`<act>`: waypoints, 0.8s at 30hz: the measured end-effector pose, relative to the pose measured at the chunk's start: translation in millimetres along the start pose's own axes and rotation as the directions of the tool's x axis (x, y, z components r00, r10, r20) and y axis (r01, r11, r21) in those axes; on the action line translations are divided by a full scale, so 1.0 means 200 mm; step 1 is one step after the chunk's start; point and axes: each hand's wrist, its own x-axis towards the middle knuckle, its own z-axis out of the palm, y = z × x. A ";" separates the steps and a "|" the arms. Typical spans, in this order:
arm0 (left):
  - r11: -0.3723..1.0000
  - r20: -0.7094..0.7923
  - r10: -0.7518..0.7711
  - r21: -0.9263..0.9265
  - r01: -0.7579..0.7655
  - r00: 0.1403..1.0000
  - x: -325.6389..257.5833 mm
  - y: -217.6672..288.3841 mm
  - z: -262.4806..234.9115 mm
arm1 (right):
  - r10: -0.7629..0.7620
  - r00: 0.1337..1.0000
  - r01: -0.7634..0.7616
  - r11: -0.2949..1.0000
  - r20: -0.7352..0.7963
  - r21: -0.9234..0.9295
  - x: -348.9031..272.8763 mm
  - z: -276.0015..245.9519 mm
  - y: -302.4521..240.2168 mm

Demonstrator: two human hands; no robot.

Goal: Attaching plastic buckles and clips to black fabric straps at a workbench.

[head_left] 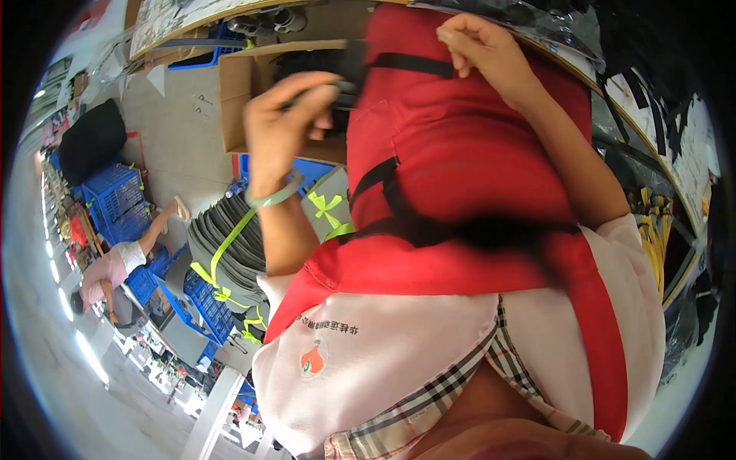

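Observation:
My left hand [280, 126], with a pale green bangle [277, 192] at its wrist, is raised beside the red apron [468, 146] I wear. Motion blurs it; its fingers are curled, thumb and forefinger close together by a small dark thing [345, 86]. Whether that is in the grip or behind it, I cannot make out. Over the apron's far part is my right hand [487, 57], fingers bent and tips pressed together near a black strap [410, 64]. Anything between those tips is too small to name. A blurred black shape [498, 230] crosses the apron's near part.
An open cardboard box [234, 100] with black material stands behind my left hand. Stacked dark grey pieces [222, 238], tied with yellow-green strips [230, 249], lie left. Blue crates [115, 192] and a bending person [115, 268] are farther off. Plastic-wrapped black material [560, 34] lies far right.

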 end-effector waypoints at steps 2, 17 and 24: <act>0.968 -0.358 0.065 0.248 0.027 0.932 -0.05 -0.02 -0.22 | -0.014 0.998 0.016 0.999 0.068 -0.042 0.00 0.01 0.00; 0.893 0.405 -0.086 -0.373 0.250 0.910 0.17 -0.14 0.41 | 0.109 0.984 -0.117 0.992 0.144 0.050 -0.12 -0.04 -0.05; 0.661 0.397 -0.105 -0.657 0.362 0.912 0.21 -0.22 0.65 | 0.016 0.992 -0.047 0.969 0.124 0.243 -0.19 -0.06 0.03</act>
